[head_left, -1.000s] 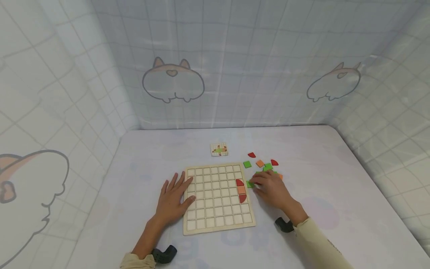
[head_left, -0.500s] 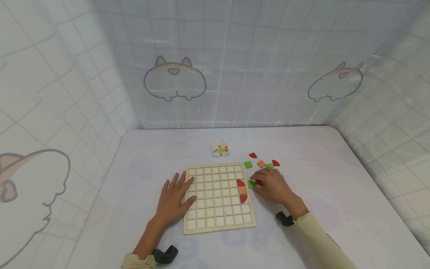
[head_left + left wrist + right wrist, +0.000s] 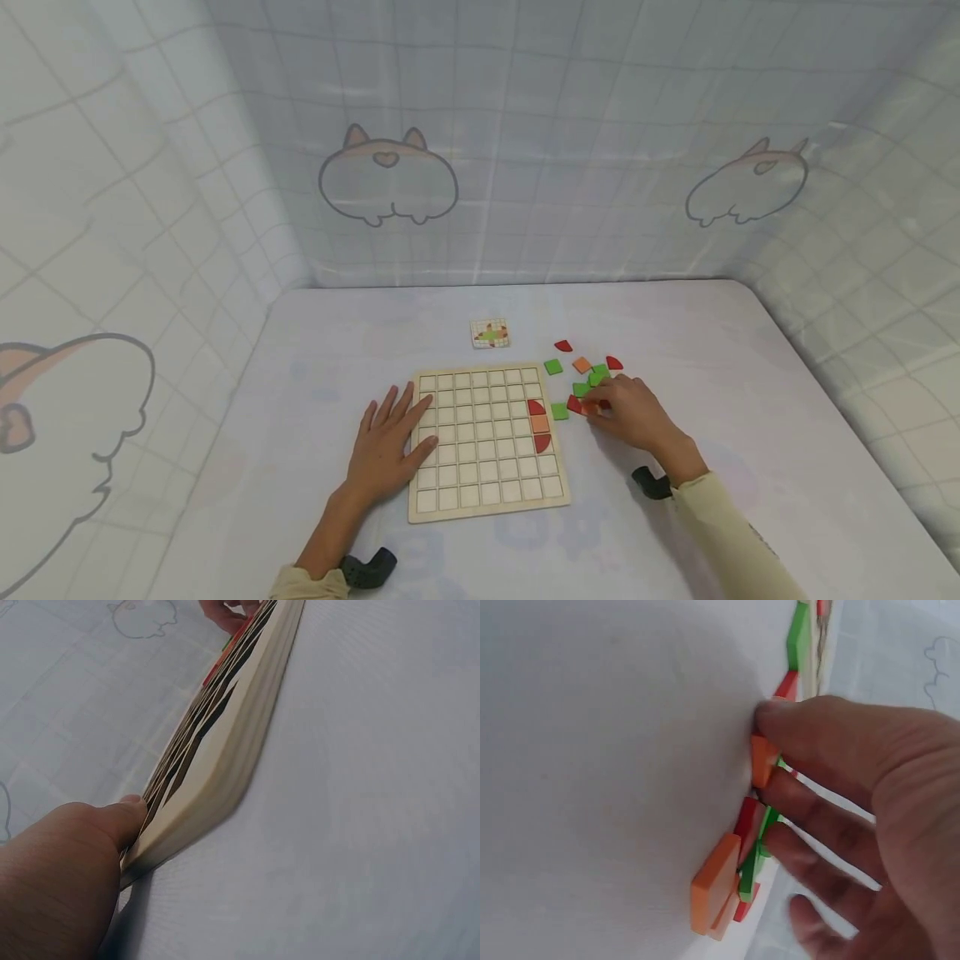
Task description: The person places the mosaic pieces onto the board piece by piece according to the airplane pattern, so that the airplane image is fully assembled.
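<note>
My left hand (image 3: 386, 450) lies spread across the left edge of a wooden grid board (image 3: 480, 517); its thumb rests on the rim in the left wrist view. A red quarter-round piece (image 3: 536, 407), an orange square (image 3: 540, 424) and another red quarter-round piece (image 3: 543, 443) sit in the board's right column. Right of the board, my right hand (image 3: 633, 410) reaches into loose tiles. Its thumb and index finger pinch an orange tile (image 3: 761, 761), partly hidden by the thumb. A red piece (image 3: 575, 404) lies beside that tile, and a green square (image 3: 559, 412) is close to the board.
A small pattern card (image 3: 490, 333) lies behind the board. More loose pieces, including a green square (image 3: 553, 367), an orange square (image 3: 582, 365) and red quarter-rounds (image 3: 563, 346), are scattered at the board's back right. Walls of printed cloth (image 3: 480, 208) enclose the table.
My right hand has moved right, away from the green square by the board, to an orange tile. A red piece seen at its fingers now lies on the table. The left hand has stayed put.
</note>
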`<action>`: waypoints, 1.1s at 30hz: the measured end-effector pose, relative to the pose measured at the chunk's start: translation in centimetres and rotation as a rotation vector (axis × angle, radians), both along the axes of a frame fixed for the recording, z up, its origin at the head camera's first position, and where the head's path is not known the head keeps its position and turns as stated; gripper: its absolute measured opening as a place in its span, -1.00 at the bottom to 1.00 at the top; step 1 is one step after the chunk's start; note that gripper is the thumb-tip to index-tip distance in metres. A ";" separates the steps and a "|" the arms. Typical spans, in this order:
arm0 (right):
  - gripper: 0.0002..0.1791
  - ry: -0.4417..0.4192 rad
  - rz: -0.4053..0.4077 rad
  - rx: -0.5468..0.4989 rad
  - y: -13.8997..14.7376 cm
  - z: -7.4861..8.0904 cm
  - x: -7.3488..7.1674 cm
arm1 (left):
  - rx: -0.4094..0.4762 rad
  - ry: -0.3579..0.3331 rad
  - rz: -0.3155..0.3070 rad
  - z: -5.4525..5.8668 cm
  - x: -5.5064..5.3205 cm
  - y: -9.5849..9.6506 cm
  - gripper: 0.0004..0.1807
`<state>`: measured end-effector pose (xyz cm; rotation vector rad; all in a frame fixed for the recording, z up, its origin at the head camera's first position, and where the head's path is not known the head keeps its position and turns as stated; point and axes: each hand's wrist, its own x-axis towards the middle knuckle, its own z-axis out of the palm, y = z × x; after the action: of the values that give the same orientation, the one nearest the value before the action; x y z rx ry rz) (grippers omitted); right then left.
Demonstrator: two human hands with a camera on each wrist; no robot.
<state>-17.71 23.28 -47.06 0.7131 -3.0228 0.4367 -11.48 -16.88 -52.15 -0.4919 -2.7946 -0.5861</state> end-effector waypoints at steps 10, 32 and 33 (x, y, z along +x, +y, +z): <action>-0.88 0.163 0.164 -0.140 -2.1 0.4 0.3 | -0.027 -0.028 0.021 -0.1 -0.1 0.1 -0.26; -0.90 0.103 0.392 -0.048 -8.2 0.2 0.1 | -0.001 0.023 0.007 -0.2 0.0 0.2 -0.29; -0.90 0.100 0.391 -0.044 -8.2 0.3 0.2 | -0.002 0.025 0.008 -0.2 0.0 0.2 -0.29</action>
<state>-17.56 15.13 -46.80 1.2863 -2.7665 0.4529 -11.50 -16.66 -52.38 -0.4846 -2.7729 -0.5718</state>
